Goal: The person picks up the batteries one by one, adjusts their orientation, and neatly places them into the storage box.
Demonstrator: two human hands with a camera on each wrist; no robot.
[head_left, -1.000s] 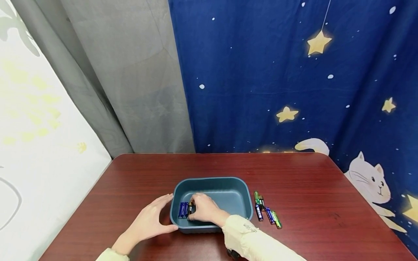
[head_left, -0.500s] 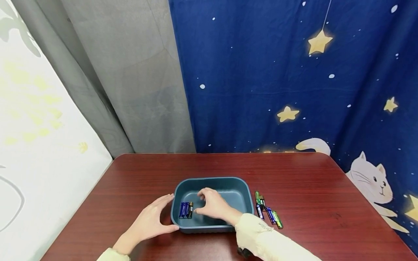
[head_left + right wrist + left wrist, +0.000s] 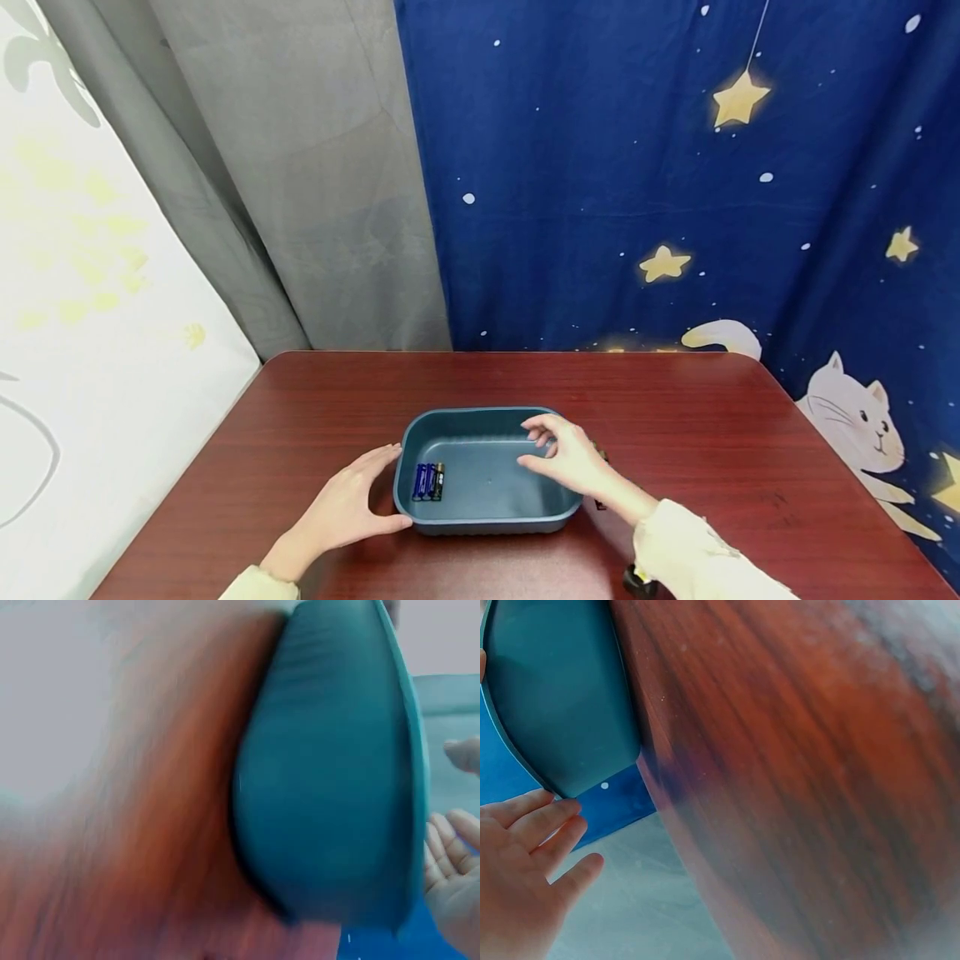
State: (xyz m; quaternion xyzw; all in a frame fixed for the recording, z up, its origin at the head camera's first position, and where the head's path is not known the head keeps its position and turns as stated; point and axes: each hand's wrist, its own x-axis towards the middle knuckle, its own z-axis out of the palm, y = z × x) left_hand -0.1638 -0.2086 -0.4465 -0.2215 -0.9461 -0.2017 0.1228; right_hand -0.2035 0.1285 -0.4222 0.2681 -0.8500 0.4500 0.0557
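A dark teal plastic bin [image 3: 491, 527] sits on the table. Inside, at its left end, stand in a side-by-side row blue batteries [image 3: 422, 482] and a black one with a gold end [image 3: 438, 482]. My left hand [image 3: 341, 510] spans the bin's left side, fingertips at the rim and thumb by the front corner; in the left wrist view its fingers [image 3: 551, 825] are extended. Above the bin's right end hovers my right hand [image 3: 567, 457], thumb and fingers apart, holding nothing. In the right wrist view this hand [image 3: 459, 889] shows beyond the bin's wall [image 3: 322, 772].
Right of the bin, more batteries [image 3: 601, 505] are mostly hidden behind my right hand and wrist. A reddish-brown wooden table [image 3: 337, 400] lies underneath. Behind it hang a grey curtain [image 3: 315, 208] and a blue star-patterned one [image 3: 570, 192].
My right hand has let go of the black-and-gold battery in the row, then lifted and moved right across the bin. The left hand has stayed at the rim.
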